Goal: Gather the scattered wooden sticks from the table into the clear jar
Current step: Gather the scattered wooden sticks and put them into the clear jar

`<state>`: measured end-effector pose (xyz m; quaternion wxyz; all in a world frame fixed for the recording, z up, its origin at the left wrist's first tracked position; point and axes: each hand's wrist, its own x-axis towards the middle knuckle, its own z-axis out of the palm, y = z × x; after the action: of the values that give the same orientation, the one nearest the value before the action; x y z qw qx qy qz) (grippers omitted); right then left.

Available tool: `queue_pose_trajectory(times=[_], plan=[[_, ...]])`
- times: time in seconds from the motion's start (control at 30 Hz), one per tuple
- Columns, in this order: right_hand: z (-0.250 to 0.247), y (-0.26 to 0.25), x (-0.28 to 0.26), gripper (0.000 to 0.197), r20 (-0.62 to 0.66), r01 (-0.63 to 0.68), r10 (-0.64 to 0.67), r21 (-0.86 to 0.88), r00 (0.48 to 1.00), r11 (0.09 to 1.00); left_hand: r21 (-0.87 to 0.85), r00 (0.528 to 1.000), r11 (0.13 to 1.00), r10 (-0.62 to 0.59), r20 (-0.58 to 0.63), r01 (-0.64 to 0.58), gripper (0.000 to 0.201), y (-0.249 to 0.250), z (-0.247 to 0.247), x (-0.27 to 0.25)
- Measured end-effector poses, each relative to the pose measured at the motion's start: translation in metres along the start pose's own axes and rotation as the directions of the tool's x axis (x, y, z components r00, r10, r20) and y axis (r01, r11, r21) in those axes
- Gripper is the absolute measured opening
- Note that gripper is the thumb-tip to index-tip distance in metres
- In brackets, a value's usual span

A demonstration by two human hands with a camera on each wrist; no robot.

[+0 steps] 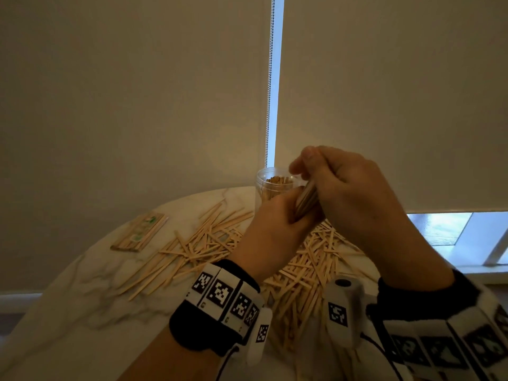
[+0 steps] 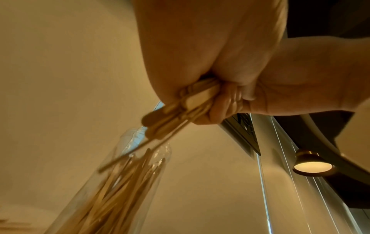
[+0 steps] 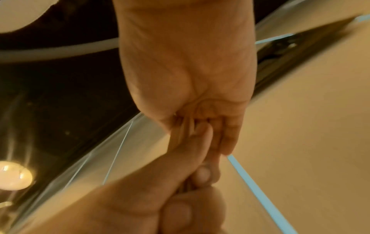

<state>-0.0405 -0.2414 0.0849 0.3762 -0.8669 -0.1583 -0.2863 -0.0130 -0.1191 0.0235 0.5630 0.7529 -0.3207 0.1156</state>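
Both hands are gripping one bundle (image 1: 307, 199) of sticks: our left hand (image 1: 270, 232) is curling around its lower end, our right hand (image 1: 354, 193) pinching the top. We are holding it just beside the jar (image 1: 268, 185), while loose sticks (image 1: 209, 243) are lying across the desk (image 1: 82, 292).

Both hands (image 1: 316, 204) around stick bundle (image 1: 306, 200)
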Motion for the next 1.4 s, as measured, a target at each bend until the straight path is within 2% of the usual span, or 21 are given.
queue_pose_trajectory(times=[0.1, 0.2, 0.27, 0.33, 0.37, 0.43, 0.47, 0.5, 0.57, 0.63, 0.7, 0.8, 0.87, 0.93, 1.03, 1.13, 1.17, 1.2, 1.27, 1.33, 1.4], plan=[[0.004, -0.004, 0.0, 0.036, 0.008, 0.022, -0.022, 0.051, 1.0, 0.998, -0.034, 1.0, 0.999, 0.004, -0.016, -0.005, 0.017, 0.001, -0.003, 0.001], [0.008, -0.004, 0.001, 0.049, 0.056, -0.036, 0.022, 0.261, 0.998, 0.965, -0.147, 0.996, 0.989, -0.034, -0.079, 0.022, 0.032, 0.002, -0.011, 0.001], [0.007, -0.002, 0.003, 0.061, 0.04, -0.078, 0.068, 0.352, 0.997, 0.933, -0.286, 0.978, 0.957, -0.112, -0.178, 0.057, 0.036, 0.004, -0.022, 0.004], [0.005, 0.002, 0.003, 0.072, 0.127, -0.133, 0.098, 0.307, 0.987, 0.942, -0.435, 0.928, 0.9, -0.181, -0.326, 0.023, 0.029, 0.007, -0.035, 0.008], [0.006, 0.004, 0.002, 0.078, 0.246, -0.173, 0.109, 0.256, 0.963, 0.951, -0.516, 0.902, 0.856, -0.205, -0.381, -0.023, 0.029, 0.008, -0.042, 0.011], [0.014, 0.007, -0.003, 0.088, 0.527, -0.237, 0.136, 0.13, 0.839, 0.963, -0.66, 0.858, 0.74, -0.249, -0.45, -0.131, 0.027, 0.008, -0.053, 0.015], [0.019, 0.006, -0.006, 0.087, 0.612, -0.257, 0.149, 0.091, 0.776, 0.962, -0.711, 0.843, 0.682, -0.272, -0.465, -0.172, 0.025, 0.009, -0.056, 0.017], [0.026, 0.005, -0.008, 0.081, 0.646, -0.281, 0.157, 0.093, 0.747, 0.955, -0.749, 0.832, 0.633, -0.296, -0.469, -0.197, 0.024, 0.009, -0.057, 0.018], [0.038, 0.002, -0.009, 0.057, 0.632, -0.335, 0.148, 0.188, 0.761, 0.923, -0.783, 0.824, 0.589, -0.332, -0.46, -0.2, 0.025, 0.011, -0.054, 0.019], [0.046, 0.0, -0.009, 0.035, 0.608, -0.364, 0.14, 0.262, 0.782, 0.894, -0.78, 0.83, 0.602, -0.34, -0.442, -0.17, 0.026, 0.012, -0.05, 0.019], [0.051, 0.0, -0.008, 0.023, 0.575, -0.369, 0.152, 0.283, 0.804, 0.885, -0.744, 0.855, 0.659, -0.318, -0.409, -0.111, 0.025, 0.011, -0.047, 0.018], [0.05, 0.003, -0.005, 0.013, 0.423, -0.303, 0.174, 0.259, 0.889, 0.917, -0.584, 0.906, 0.811, -0.282, -0.317, 0.048, 0.036, 0.011, -0.038, 0.012], [0.047, 0.003, -0.004, 0.005, 0.328, -0.23, 0.145, 0.239, 0.933, 0.943, -0.537, 0.926, 0.835, -0.289, -0.242, 0.12, 0.04, 0.011, -0.031, 0.01], [0.045, 0.006, -0.004, 0.005, 0.255, -0.155, 0.108, 0.176, 0.961, 0.972, -0.554, 0.933, 0.813, -0.32, -0.165, 0.181, 0.04, 0.013, -0.027, 0.008], [0.043, 0.014, -0.002, 0.019, 0.165, -0.119, 0.113, 0.026, 0.98, 0.993, -0.584, 0.94, 0.781, -0.33, -0.086, 0.22, 0.039, 0.014, -0.029, 0.008], [0.036, 0.016, 0.001, 0.025, 0.158, -0.075, 0.105, -0.185, 0.982, 0.98, -0.574, 0.957, 0.788, -0.288, -0.023, 0.223, 0.027, 0.018, -0.032, 0.008], [0.031, 0.017, 0.002, 0.026, 0.168, -0.064, 0.101, -0.213, 0.981, 0.975, -0.588, 0.962, 0.78, -0.274, -0.012, 0.215, 0.032, 0.021, -0.035, 0.008], [0.026, 0.018, 0.004, 0.027, 0.181, -0.053, 0.096, -0.229, 0.979, 0.972, -0.628, 0.96, 0.751, -0.279, -0.026, 0.202, 0.046, 0.023, -0.039, 0.008], [0.014, 0.023, 0.006, 0.029, 0.222, -0.031, 0.096, -0.279, 0.97, 0.96, -0.751, 0.928, 0.648, -0.345, -0.142, 0.126, 0.07, 0.025, -0.054, 0.009], [0.003, 0.026, 0.007, 0.031, 0.29, -0.013, 0.112, -0.324, 0.951, 0.946, -0.804, 0.879, 0.595, -0.395, -0.268, 0.022, 0.07, 0.029, -0.074, 0.008], [0.0, 0.026, 0.007, 0.022, 0.347, 0.016, 0.115, -0.352, 0.931, 0.936, -0.763, 0.866, 0.647, -0.386, -0.319, 0.007, 0.063, 0.033, -0.089, 0.005]])
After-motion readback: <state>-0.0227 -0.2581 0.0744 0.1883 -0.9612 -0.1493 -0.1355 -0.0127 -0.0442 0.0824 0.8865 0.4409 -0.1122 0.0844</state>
